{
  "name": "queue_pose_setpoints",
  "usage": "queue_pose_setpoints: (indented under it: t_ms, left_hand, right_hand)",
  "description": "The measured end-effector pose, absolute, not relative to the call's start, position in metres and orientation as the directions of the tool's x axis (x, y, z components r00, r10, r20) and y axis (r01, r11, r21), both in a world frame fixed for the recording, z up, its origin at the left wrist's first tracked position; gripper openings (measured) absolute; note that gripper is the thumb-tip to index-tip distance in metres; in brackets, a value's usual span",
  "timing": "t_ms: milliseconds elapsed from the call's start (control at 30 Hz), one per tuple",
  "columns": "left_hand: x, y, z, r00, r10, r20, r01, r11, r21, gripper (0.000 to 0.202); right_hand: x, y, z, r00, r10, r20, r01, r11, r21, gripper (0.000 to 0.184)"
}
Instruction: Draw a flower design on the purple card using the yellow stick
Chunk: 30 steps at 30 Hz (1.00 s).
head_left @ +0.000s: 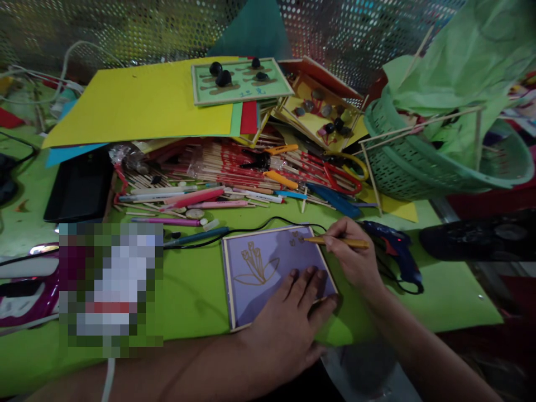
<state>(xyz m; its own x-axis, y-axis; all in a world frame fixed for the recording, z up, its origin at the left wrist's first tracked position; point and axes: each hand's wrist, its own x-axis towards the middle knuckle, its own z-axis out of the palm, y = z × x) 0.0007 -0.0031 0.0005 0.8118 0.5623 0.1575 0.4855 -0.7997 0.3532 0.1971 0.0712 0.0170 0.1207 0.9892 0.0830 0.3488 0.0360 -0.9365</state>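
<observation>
Fingers of the right hand (357, 261) pinch 1 pen (355, 244) at 1 board (247, 307) with 2 drawn leaves (271, 270), left hand (288, 314) flat there, slightly spread.

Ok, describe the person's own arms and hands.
The left hand and right hand are ungloved, with no ring visible. The left forearm and right forearm show no sleeve, watch or bracelet.

On my worktop (188, 312), the panel (272, 273) lies left of the glue gun (397, 245), before the pens (196, 197), under my left hand (291, 312).
</observation>
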Motion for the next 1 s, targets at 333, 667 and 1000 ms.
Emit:
queue_pose_setpoints:
  t_ms: [333,667,1000]
  left_hand:
    - [0.0012,-0.0034,-0.0010,0.817,0.560,0.138,0.482,-0.793,0.372,0.081]
    - [-0.0013,-0.0040,-0.0020,0.818,0.563,0.122,0.488,-0.790,0.373,0.080]
    - [-0.0021,-0.0039,-0.0019,0.812,0.567,0.138,0.496,-0.795,0.350,0.082]
  right_hand:
    - [0.2024,0.0702,0.0133,0.203,0.973,0.114,0.089,0.098,-0.991,0.018]
    - [0.2053,0.0682,0.0144,0.208,0.968,0.137,0.177,0.101,-0.979,0.020]
    - [0.2050,0.0657,0.0153,0.196,0.972,0.134,0.124,0.111,-0.986,0.017]
